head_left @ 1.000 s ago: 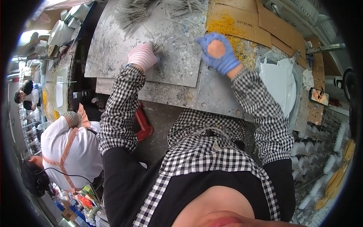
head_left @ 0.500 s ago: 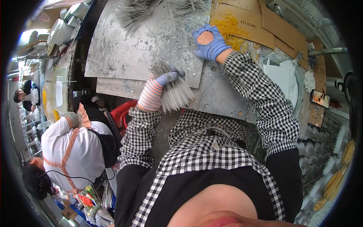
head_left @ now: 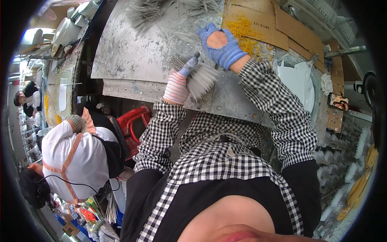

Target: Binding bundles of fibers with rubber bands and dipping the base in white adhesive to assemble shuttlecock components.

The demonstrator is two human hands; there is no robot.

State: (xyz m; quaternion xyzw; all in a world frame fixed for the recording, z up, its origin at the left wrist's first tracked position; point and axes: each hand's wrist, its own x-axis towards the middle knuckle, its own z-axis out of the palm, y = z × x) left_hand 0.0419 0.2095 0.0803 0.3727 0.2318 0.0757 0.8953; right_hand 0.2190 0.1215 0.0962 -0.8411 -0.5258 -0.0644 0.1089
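Observation:
My left hand [head_left: 179,85], in a striped glove with grey fingertips, is closed round a bundle of thin wire brushes [head_left: 202,82]. Their pale bristled ends fan out to the right, over the table's near edge. My right hand [head_left: 221,45] wears a blue striped glove with an opening on its back. It is above the metal tabletop [head_left: 133,60], just left of the yellow rubber bands, with its fingers bent. Its fingertips are hidden, so what they hold cannot be made out. A thin brush [head_left: 183,36] lies beside those fingers.
Loose piles of wire brushes [head_left: 147,16] lie at the far side. Yellow rubber bands [head_left: 244,28] rest on cardboard [head_left: 270,24]. A white plastic bag [head_left: 296,82] and a phone [head_left: 338,101] are at right. Left are a red chair [head_left: 131,125] and a seated person [head_left: 76,161].
My left hand has moved right and slightly away from me with the brush bundle, closer to my right hand. My right hand has shifted slightly left, and its fingers have bent differently.

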